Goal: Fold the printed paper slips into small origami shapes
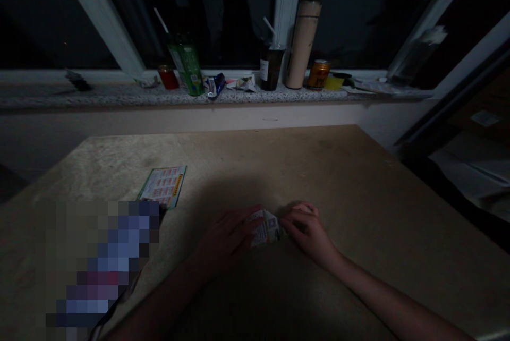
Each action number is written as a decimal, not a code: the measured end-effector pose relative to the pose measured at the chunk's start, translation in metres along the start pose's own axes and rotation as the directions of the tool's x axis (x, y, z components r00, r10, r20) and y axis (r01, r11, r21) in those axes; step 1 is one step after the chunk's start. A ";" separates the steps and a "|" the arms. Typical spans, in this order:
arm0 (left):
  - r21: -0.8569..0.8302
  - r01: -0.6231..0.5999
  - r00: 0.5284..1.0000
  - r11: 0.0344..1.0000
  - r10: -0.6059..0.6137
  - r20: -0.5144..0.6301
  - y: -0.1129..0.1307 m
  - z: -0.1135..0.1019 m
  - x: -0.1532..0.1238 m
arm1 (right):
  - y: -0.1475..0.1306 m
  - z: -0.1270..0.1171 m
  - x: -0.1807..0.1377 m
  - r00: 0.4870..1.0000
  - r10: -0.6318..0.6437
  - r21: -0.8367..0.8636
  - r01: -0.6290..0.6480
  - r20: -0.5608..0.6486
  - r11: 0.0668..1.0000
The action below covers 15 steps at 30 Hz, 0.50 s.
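A small folded piece of printed paper lies on the tan table between my two hands. My left hand rests on its left side, fingers lying over the paper's edge. My right hand pinches the paper's right edge with curled fingers. The scene is dim, so the finger detail is hard to read.
A green-edged printed leaflet lies on the table to the left. A blurred-out patch covers the near left. On the windowsill stand a green carton, a red cup, a dark cup with straw, a tall tumbler and a can.
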State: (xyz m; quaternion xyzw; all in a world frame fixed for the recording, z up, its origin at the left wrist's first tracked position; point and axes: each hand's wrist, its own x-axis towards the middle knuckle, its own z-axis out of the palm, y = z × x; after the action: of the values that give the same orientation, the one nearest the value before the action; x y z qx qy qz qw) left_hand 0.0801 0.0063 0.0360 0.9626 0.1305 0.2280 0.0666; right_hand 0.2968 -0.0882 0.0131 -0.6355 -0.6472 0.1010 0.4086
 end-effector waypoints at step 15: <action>-0.047 -0.031 0.926 0.998 0.046 0.375 0.006 0.013 0.007 | 0.010 -0.001 0.008 0.996 0.061 -0.203 -0.046 0.071 0.978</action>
State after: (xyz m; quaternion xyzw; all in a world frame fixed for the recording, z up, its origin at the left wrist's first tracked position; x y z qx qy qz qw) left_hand 0.0938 0.0022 0.0284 0.9893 0.0917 0.0432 0.1052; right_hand 0.3060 -0.0802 0.0108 -0.6865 -0.6520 0.0702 0.3141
